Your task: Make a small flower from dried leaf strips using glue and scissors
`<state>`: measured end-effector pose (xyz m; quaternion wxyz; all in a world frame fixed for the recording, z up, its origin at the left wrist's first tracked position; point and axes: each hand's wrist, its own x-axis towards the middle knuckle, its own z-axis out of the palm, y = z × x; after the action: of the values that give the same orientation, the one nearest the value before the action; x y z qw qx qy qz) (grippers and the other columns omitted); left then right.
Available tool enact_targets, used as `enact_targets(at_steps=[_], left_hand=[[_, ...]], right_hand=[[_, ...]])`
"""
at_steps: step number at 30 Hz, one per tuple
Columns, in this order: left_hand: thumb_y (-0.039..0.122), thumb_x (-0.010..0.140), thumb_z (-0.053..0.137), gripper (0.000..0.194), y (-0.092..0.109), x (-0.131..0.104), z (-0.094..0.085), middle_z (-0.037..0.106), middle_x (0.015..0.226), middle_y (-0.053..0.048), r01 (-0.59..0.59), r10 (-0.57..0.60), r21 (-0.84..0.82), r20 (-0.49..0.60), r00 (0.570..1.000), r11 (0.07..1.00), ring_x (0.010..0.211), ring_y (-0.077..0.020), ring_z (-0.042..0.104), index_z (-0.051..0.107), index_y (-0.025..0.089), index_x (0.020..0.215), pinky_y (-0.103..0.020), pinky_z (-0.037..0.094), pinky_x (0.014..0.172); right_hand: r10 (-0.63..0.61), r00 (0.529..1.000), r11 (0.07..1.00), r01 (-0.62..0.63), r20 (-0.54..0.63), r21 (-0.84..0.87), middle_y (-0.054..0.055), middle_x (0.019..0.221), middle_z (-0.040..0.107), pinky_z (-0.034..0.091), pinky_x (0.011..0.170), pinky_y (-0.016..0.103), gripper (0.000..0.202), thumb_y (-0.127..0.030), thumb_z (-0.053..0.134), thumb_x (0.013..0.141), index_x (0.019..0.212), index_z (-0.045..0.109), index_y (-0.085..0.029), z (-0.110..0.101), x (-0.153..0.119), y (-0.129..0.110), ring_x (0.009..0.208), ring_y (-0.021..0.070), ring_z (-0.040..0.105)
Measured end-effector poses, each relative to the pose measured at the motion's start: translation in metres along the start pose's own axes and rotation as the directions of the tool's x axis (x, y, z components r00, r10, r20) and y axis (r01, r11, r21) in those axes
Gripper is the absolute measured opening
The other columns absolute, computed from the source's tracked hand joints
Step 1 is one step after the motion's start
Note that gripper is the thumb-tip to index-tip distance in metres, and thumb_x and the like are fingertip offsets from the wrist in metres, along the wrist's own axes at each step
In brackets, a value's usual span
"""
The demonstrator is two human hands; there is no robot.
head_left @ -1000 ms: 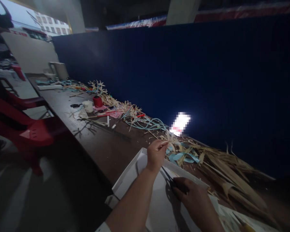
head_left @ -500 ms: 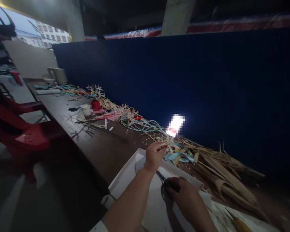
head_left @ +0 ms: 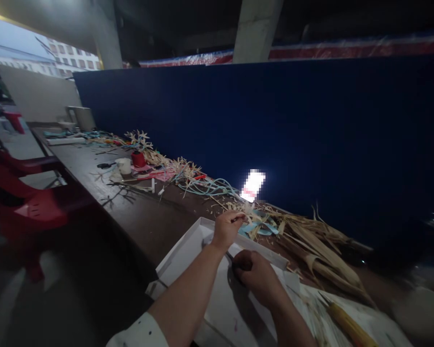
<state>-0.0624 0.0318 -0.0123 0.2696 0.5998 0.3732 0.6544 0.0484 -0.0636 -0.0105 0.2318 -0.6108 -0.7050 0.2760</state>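
Observation:
Above the white box lid [head_left: 181,245], my left hand [head_left: 227,230] is closed in a pinch; what its fingertips hold is too small to tell. My right hand [head_left: 255,273] is closed around dark-handled scissors [head_left: 230,257], whose blades point up and left toward the left wrist. The scissors are partly hidden by my hand and its shadow falls on the lid. Just beyond my left hand are pale shavings and a light blue strip [head_left: 265,228]. A bright, pixelated screen [head_left: 253,185] stands behind them.
Dry husks [head_left: 321,250] lie at the right, near a yellow-handled tool [head_left: 349,325]. Farther left on the table are a white cup [head_left: 123,166], a red thread spool [head_left: 138,159] and blue cords [head_left: 220,187]. A red chair [head_left: 39,209] stands left; a blue partition [head_left: 311,135] rises behind.
My right hand has moved up and left with the scissors, closer to my left hand. The whole view has shifted slightly, and a blurred pale shape has appeared at the lower right.

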Motion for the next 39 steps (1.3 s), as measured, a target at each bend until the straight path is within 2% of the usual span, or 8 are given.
enact_targets(at_steps=[7, 11, 16, 20, 22, 24, 30, 39], left_hand=[[0.008, 0.071, 0.061, 0.014, -0.002, -0.002, 0.003, 0.071, 0.080, -0.004, 0.008, -0.009, 0.039, 0.041, 0.999, 0.999, 0.078, -0.0142, 0.065, 0.072, 0.016, 0.074, -0.024, 0.051, 0.075], [0.004, 0.072, 0.058, 0.018, -0.004, -0.002, 0.004, 0.070, 0.079, -0.003, 0.009, -0.011, 0.031, 0.067, 0.998, 0.999, 0.077, -0.0130, 0.064, 0.071, 0.015, 0.075, -0.023, 0.051, 0.073], [0.004, 0.072, 0.058, 0.017, -0.005, -0.003, 0.004, 0.071, 0.081, -0.004, -0.021, 0.019, 0.020, 0.099, 0.995, 1.000, 0.077, -0.0136, 0.064, 0.071, 0.015, 0.075, -0.024, 0.052, 0.072], [0.004, 0.071, 0.059, 0.018, -0.003, -0.005, 0.005, 0.071, 0.082, -0.004, -0.085, 0.083, 0.015, 0.132, 0.988, 0.996, 0.079, -0.0141, 0.064, 0.071, 0.016, 0.076, -0.025, 0.052, 0.075], [0.007, 0.071, 0.061, 0.014, 0.000, -0.006, 0.005, 0.071, 0.082, -0.004, -0.101, 0.097, 0.019, 0.162, 0.982, 0.995, 0.078, -0.0142, 0.064, 0.071, 0.016, 0.076, -0.025, 0.052, 0.075], [0.013, 0.073, 0.063, 0.009, 0.004, -0.007, 0.005, 0.071, 0.082, -0.004, -0.109, 0.103, 0.017, 0.213, 0.972, 0.994, 0.079, -0.0142, 0.064, 0.071, 0.017, 0.075, -0.025, 0.051, 0.075], [0.026, 0.077, 0.063, 0.014, 0.014, -0.013, 0.007, 0.071, 0.081, -0.006, -0.129, 0.139, -0.051, 0.342, 0.929, 0.990, 0.079, -0.0150, 0.064, 0.070, 0.016, 0.072, -0.025, 0.050, 0.075], [0.030, 0.080, 0.061, 0.017, 0.016, -0.017, 0.008, 0.071, 0.081, -0.005, -0.196, 0.198, -0.048, 0.413, 0.889, 0.979, 0.079, -0.0145, 0.064, 0.071, 0.017, 0.077, -0.024, 0.049, 0.074]], right_hand=[[0.041, 0.999, 0.994, -0.044, 0.029, 0.102, 0.000, 0.065, 0.065, 0.038, 0.056, 0.023, 0.016, -0.015, 0.059, 0.059, 0.075, 0.064, -0.019, 0.004, 0.001, 0.006, 0.061, 0.0146, 0.058], [-0.035, 0.997, 0.970, 0.018, 0.066, 0.243, 0.002, 0.076, 0.069, 0.042, 0.062, 0.024, 0.022, -0.017, 0.060, 0.061, 0.082, 0.065, -0.018, 0.002, -0.001, 0.002, 0.070, 0.0171, 0.061], [0.016, 0.992, 0.923, 0.035, -0.128, 0.384, 0.004, 0.078, 0.069, 0.046, 0.067, 0.029, 0.020, -0.033, 0.060, 0.070, 0.082, 0.068, -0.018, -0.012, 0.002, -0.004, 0.074, 0.0204, 0.062], [0.264, 0.871, 0.817, 0.027, -0.415, 0.576, 0.001, 0.067, 0.064, 0.042, 0.054, 0.025, 0.031, -0.046, 0.064, 0.070, 0.083, 0.066, -0.018, -0.020, 0.007, 0.003, 0.061, 0.0163, 0.057], [0.375, 0.788, 0.727, 0.076, -0.487, 0.683, 0.000, 0.065, 0.060, 0.039, 0.049, 0.022, 0.039, -0.050, 0.066, 0.069, 0.090, 0.064, -0.018, -0.021, 0.008, 0.006, 0.057, 0.0130, 0.053], [0.415, 0.758, 0.631, 0.159, -0.504, 0.759, -0.001, 0.068, 0.059, 0.037, 0.048, 0.019, 0.044, -0.052, 0.066, 0.070, 0.099, 0.063, -0.019, -0.022, 0.008, 0.005, 0.058, 0.0111, 0.051], [0.364, 0.831, 0.494, 0.211, -0.421, 0.843, -0.005, 0.061, 0.054, 0.030, 0.044, 0.017, 0.048, -0.051, 0.070, 0.066, 0.103, 0.064, -0.020, -0.022, 0.007, 0.001, 0.051, 0.0074, 0.044], [0.423, 0.779, 0.581, 0.160, -0.464, 0.798, -0.006, 0.055, 0.050, 0.030, 0.043, 0.018, 0.042, -0.048, 0.075, 0.061, 0.089, 0.067, -0.019, -0.022, 0.008, 0.007, 0.047, 0.0062, 0.038]])
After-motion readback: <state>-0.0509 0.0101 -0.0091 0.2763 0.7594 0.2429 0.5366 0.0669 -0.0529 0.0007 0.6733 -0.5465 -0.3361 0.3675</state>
